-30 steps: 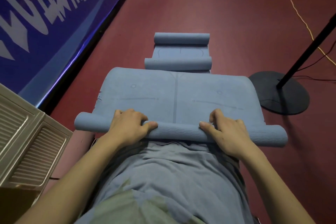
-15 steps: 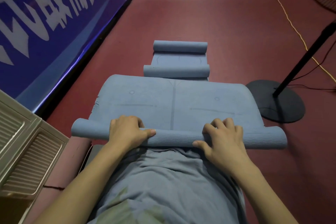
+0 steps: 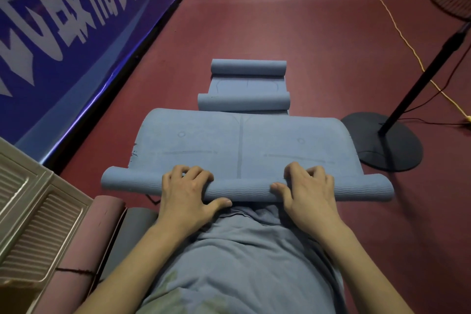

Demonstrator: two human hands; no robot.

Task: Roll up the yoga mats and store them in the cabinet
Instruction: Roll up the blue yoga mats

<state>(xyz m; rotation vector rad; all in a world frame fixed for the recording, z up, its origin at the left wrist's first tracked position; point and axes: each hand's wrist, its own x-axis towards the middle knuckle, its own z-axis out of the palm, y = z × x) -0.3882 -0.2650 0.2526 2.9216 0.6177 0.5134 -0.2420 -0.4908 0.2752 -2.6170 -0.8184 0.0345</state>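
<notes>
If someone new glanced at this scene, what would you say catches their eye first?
Most striking are the two hands, left hand and right hand, gripping the rolled near end of a blue yoga mat in the centre. Beyond it on the red floor lies a second blue mat, curled at both ends. A blue banner with white characters fills the left, and a black fan stand sits on the right.

Matt blue yoga mat (image 3: 242, 145), soft foam look, faintly grained on top, fine wavy ribbing on its rolled underside. Dull maroon floor (image 3: 293, 28). Glossy blue banner (image 3: 76, 20). Matt black fan base (image 3: 384, 143). Ribbed beige plastic panel (image 3: 38, 224).
</notes>
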